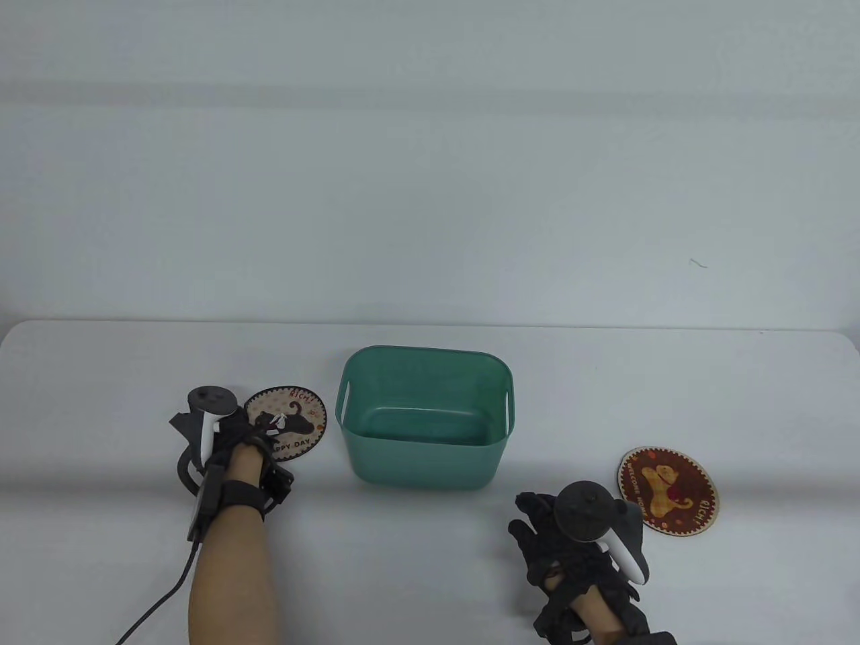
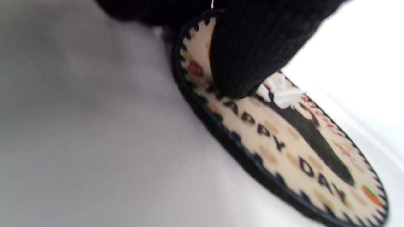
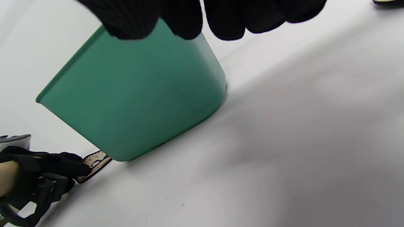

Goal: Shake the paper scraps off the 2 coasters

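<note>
The left coaster, round with a dark dog and "HAPPY DAY", lies left of the bin. White paper scraps sit near its middle, also seen as paper scraps in the left wrist view. My left hand pinches the coaster at its near-left edge, a gloved finger lying on its top face. The right coaster, red-brown with a tan dog, lies flat at the right. My right hand rests on the table left of it, fingers spread, holding nothing.
A green plastic bin with side handle slots stands between the two coasters and looks empty inside. The white table's far edge runs just behind it. A cable trails from my left wrist toward the bottom edge.
</note>
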Demonstrator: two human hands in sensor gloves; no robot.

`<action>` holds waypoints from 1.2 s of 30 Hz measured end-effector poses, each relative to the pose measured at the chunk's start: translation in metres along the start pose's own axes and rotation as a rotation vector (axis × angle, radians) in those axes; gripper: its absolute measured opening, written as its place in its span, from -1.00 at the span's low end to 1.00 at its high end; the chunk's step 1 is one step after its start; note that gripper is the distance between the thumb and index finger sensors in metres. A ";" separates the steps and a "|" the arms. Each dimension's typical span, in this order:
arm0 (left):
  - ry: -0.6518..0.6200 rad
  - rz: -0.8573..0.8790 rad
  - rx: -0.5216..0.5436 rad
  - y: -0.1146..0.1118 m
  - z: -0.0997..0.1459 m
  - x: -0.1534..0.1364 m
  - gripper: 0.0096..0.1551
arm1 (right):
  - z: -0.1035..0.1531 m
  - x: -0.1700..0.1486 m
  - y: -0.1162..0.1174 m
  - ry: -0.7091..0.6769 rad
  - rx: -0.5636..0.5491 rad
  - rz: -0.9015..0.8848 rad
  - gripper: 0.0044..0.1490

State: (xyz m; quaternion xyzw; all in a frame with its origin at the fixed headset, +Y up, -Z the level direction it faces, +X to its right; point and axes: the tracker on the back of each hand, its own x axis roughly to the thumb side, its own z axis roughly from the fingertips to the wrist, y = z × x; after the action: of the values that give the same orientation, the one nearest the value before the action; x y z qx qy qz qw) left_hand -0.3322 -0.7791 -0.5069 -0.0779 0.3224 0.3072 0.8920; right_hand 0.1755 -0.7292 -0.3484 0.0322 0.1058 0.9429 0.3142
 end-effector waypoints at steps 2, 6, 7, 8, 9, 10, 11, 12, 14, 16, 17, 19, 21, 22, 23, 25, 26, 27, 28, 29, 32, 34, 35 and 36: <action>-0.009 -0.010 0.023 0.002 -0.001 -0.003 -0.07 | 0.000 -0.002 -0.001 0.007 -0.011 0.000 -0.30; 0.027 0.123 -0.024 0.005 -0.004 -0.014 -0.16 | 0.000 -0.003 -0.003 0.014 -0.015 -0.002 -0.30; 0.035 0.150 -0.044 0.007 -0.003 -0.017 -0.25 | 0.000 -0.003 -0.003 0.015 -0.016 -0.002 -0.30; 0.037 0.178 -0.045 0.008 -0.002 -0.019 -0.36 | 0.000 -0.003 -0.004 0.016 -0.017 -0.003 -0.30; 0.040 0.213 -0.045 0.009 -0.002 -0.022 -0.46 | 0.000 -0.004 -0.004 0.017 -0.020 -0.004 -0.30; 0.042 0.259 -0.047 0.010 0.000 -0.026 -0.53 | -0.001 -0.005 -0.005 0.019 -0.021 -0.007 -0.30; 0.041 0.310 -0.050 0.011 0.002 -0.031 -0.55 | -0.001 -0.005 -0.005 0.020 -0.023 -0.011 -0.30; 0.039 0.365 -0.061 0.011 0.003 -0.034 -0.55 | -0.001 -0.006 -0.005 0.020 -0.024 -0.011 -0.30; 0.048 0.476 -0.093 0.010 0.008 -0.043 -0.55 | -0.002 -0.007 -0.005 0.022 -0.022 -0.012 -0.30; 0.044 0.611 -0.102 0.012 0.016 -0.052 -0.54 | -0.002 -0.008 -0.004 0.021 -0.020 -0.014 -0.30; 0.041 0.649 -0.095 0.013 0.020 -0.055 -0.54 | -0.002 -0.008 -0.004 0.021 -0.019 -0.015 -0.30; 0.019 0.726 -0.086 0.017 0.028 -0.059 -0.54 | -0.002 -0.008 -0.004 0.019 -0.019 -0.021 -0.30; -0.031 0.800 -0.068 0.025 0.040 -0.062 -0.54 | -0.002 -0.009 -0.004 0.012 -0.021 -0.033 -0.31; -0.053 0.850 -0.057 0.030 0.047 -0.062 -0.54 | -0.001 -0.009 -0.004 0.008 -0.023 -0.040 -0.30; -0.069 0.889 -0.047 0.033 0.052 -0.062 -0.53 | -0.001 -0.009 -0.003 0.004 -0.023 -0.044 -0.30; -0.120 0.976 -0.028 0.040 0.066 -0.060 -0.52 | -0.001 -0.009 -0.003 -0.006 -0.019 -0.056 -0.31; -0.156 1.013 -0.021 0.044 0.075 -0.058 -0.52 | 0.000 -0.009 -0.003 -0.012 -0.017 -0.057 -0.30; -0.196 1.047 -0.018 0.048 0.085 -0.056 -0.52 | 0.000 -0.008 -0.003 -0.023 -0.015 -0.055 -0.31; -0.230 1.079 -0.015 0.050 0.096 -0.054 -0.52 | 0.000 -0.007 -0.003 -0.032 -0.014 -0.054 -0.30; -0.253 1.098 -0.016 0.051 0.104 -0.052 -0.52 | 0.001 -0.006 -0.003 -0.039 -0.012 -0.058 -0.30; -0.342 1.122 -0.065 0.050 0.133 -0.042 -0.51 | 0.002 -0.002 -0.004 -0.067 -0.019 -0.088 -0.30; -0.401 1.120 -0.117 0.045 0.152 -0.031 -0.51 | 0.004 0.001 -0.006 -0.087 -0.028 -0.110 -0.29; -0.416 1.118 -0.134 0.043 0.157 -0.027 -0.51 | 0.005 0.002 -0.006 -0.093 -0.032 -0.115 -0.29; -0.436 1.112 -0.165 0.039 0.165 -0.020 -0.51 | 0.006 0.003 -0.007 -0.104 -0.040 -0.127 -0.29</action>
State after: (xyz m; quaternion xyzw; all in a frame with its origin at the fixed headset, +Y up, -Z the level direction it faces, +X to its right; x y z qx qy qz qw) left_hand -0.2812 -0.7026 -0.3634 0.0981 0.0996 0.7604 0.6342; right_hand 0.1782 -0.7210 -0.3439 0.0683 0.0723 0.9201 0.3789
